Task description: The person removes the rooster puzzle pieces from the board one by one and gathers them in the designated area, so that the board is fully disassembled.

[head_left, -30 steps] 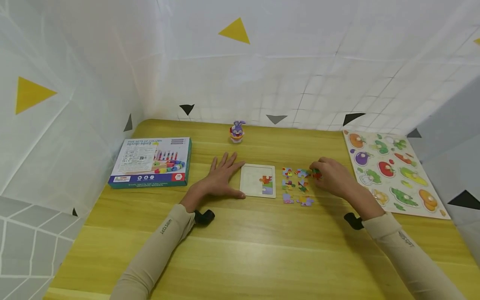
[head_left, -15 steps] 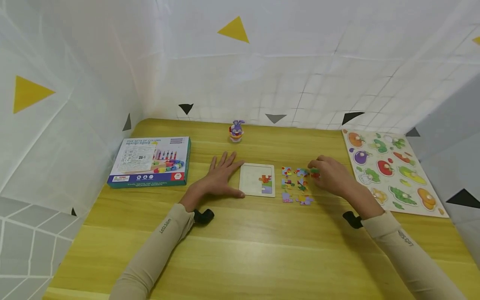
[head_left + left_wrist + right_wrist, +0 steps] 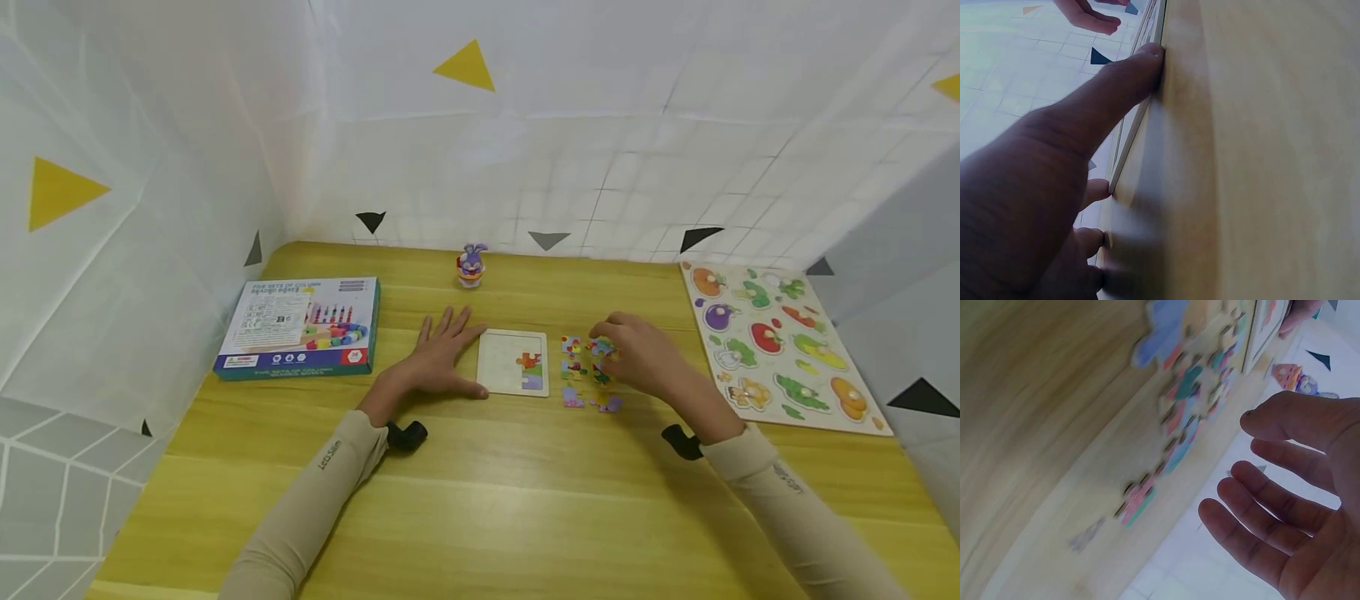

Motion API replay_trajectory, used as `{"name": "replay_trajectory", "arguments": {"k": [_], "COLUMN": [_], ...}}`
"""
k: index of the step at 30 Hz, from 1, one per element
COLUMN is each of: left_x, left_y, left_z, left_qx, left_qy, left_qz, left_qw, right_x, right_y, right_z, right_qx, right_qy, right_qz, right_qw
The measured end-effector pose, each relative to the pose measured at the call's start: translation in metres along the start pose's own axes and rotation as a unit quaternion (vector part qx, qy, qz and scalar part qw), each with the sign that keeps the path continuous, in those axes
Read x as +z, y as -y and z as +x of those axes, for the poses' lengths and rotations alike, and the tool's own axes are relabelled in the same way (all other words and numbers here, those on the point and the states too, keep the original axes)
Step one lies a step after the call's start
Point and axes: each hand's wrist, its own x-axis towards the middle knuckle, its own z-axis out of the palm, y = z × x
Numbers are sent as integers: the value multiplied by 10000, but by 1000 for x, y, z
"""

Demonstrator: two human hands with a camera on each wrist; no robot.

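My left hand (image 3: 437, 360) rests on the table with its fingers spread. Its thumb and index fingertip touch the left edge of a small square puzzle tray (image 3: 497, 364). A few joined pieces (image 3: 531, 362) fill part of the tray's right side. To the right of the tray, loose jigsaw pieces (image 3: 573, 397) lie in two columns. Over the right column hangs my right hand (image 3: 647, 357), which hides some of the pieces in the head view. The right wrist view shows its fingers loosely bent, holding nothing, and a red and green jigsaw piece (image 3: 1138, 500) lying on the table.
A boxed bead set (image 3: 300, 325) lies at the left. A purple rabbit figure (image 3: 471, 267) stands behind the tray. At the right is a vegetable peg board (image 3: 780, 350). White sheeting (image 3: 420, 158) rises along the table's back edge.
My right hand has moved left, away from the red and green jigsaw piece at the right end, over the neighbouring pieces. The left hand stays at the tray.
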Motion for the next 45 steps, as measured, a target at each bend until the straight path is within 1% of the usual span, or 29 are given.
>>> {"name": "replay_trajectory", "arguments": {"k": [7, 14, 20, 27, 35, 45], "left_x": [1, 1, 1, 1, 2, 3], "left_y": [0, 1, 1, 0, 2, 4], "left_z": [-1, 0, 0, 0, 1, 2], "left_qx": [-8, -16, -25, -11, 0, -17], "left_qy": [-3, -27, 5, -15, -37, -31], "left_qz": [32, 55, 40, 52, 60, 24], "left_qw": [10000, 10000, 10000, 10000, 10000, 10000], "right_x": [1, 5, 13, 16, 20, 25], "right_y": [12, 21, 30, 39, 46, 58], "right_z": [8, 15, 21, 25, 30, 38], "right_qx": [-27, -119, -324, -344, -580, -469], "right_qy": [144, 94, 5, 99, 17, 306], "right_qz": [30, 70, 122, 134, 242, 198], "right_qw": [9999, 9999, 9994, 9993, 9980, 9982]}}
